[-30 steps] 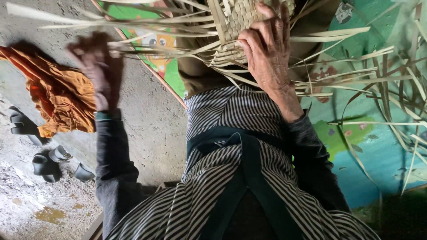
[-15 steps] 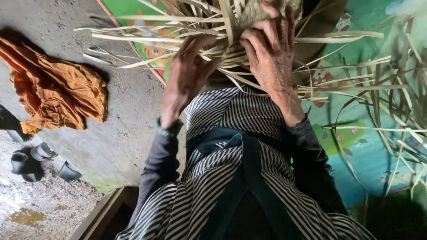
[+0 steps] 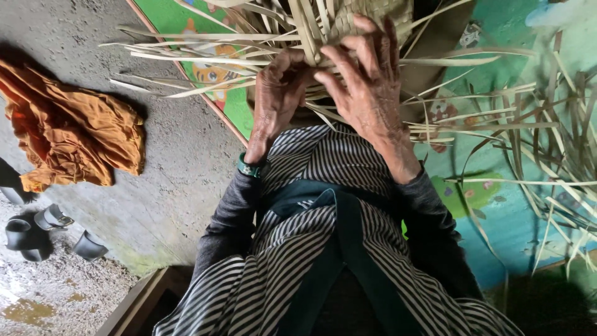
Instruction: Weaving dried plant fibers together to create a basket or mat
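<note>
Fingers (image 3: 348,62) of both hands press woven strips (image 3: 323,25).

I'm seeing pale straw-yellow strips (image 3: 205,59) woven into a tan basket (image 3: 360,15), over a green and teal mat (image 3: 516,205) with cartoon prints. Garment (image 3: 323,162) is black-and-white striped with a dark teal strap (image 3: 348,218). Burnt-orange cloth (image 3: 68,130) on grey concrete (image 3: 180,180).

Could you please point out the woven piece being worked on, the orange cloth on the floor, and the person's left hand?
woven piece (image 3: 367,14), head view, on the plaited patch above the hands.
orange cloth (image 3: 74,137), head view, on its crumpled middle.
left hand (image 3: 280,93), head view, on the back of the hand.
</note>
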